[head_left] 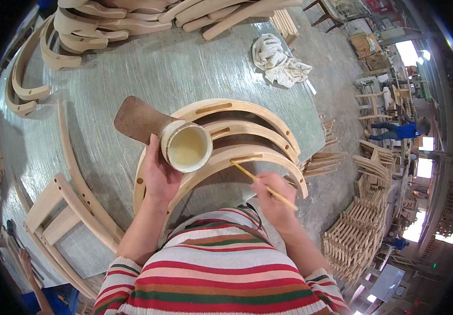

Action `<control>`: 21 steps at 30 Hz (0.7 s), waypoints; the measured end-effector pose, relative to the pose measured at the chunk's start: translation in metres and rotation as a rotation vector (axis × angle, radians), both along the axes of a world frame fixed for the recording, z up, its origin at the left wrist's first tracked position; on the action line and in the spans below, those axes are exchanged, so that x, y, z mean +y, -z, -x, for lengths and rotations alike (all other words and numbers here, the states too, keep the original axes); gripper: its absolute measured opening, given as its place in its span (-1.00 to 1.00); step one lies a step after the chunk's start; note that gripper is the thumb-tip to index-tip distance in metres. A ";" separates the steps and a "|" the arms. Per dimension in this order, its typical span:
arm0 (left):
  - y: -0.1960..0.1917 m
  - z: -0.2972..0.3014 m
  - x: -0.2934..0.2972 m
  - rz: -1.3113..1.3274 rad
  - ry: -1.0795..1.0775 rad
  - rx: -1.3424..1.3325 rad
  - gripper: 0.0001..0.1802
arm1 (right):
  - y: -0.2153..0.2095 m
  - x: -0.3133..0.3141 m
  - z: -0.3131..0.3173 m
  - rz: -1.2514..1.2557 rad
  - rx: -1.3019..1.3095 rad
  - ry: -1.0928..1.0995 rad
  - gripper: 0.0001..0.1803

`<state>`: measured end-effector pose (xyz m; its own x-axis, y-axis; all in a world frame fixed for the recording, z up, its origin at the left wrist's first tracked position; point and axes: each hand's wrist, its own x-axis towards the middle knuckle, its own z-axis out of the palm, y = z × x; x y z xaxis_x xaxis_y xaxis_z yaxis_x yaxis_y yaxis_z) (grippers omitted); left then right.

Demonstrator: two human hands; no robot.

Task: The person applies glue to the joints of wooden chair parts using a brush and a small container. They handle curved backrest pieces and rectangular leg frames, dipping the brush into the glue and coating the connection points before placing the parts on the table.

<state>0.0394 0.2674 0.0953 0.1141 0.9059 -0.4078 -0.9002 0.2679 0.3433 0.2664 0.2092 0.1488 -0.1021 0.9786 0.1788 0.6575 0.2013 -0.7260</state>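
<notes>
My left hand (162, 176) grips a white cup (172, 131) with a crusted rim. Pale yellowish liquid (188, 147) lies inside it. A flat brown paddle-shaped piece (140, 118) sticks out beyond the cup to the left; whether it is joined to the cup is unclear. Between the fingers of my right hand (275, 195) is a thin yellowish stick (247, 174), its tip at the slot in the nearest curved wooden piece (281, 161). Two more curved pieces, a middle one (268, 132) and a far one (250, 106), lie behind it, also slotted.
A greenish tabletop (210, 68) carries a crumpled white cloth (279, 60), stacked wooden parts (87, 26) at the back left, and a wooden frame (61, 210) at left. Another person's hand (27, 265) shows at lower left. Stacked wooden parts (355, 231) stand on the right-hand floor.
</notes>
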 end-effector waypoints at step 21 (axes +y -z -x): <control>0.009 0.001 0.009 -0.025 0.043 -0.009 -0.41 | -0.027 0.012 -0.033 0.078 -0.213 0.126 -0.86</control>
<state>0.0379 0.2762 0.0861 0.1567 0.9100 -0.3838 -0.8913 0.2977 0.3420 0.2992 0.2213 0.1754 -0.0063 0.9959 0.0897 0.8136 0.0573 -0.5786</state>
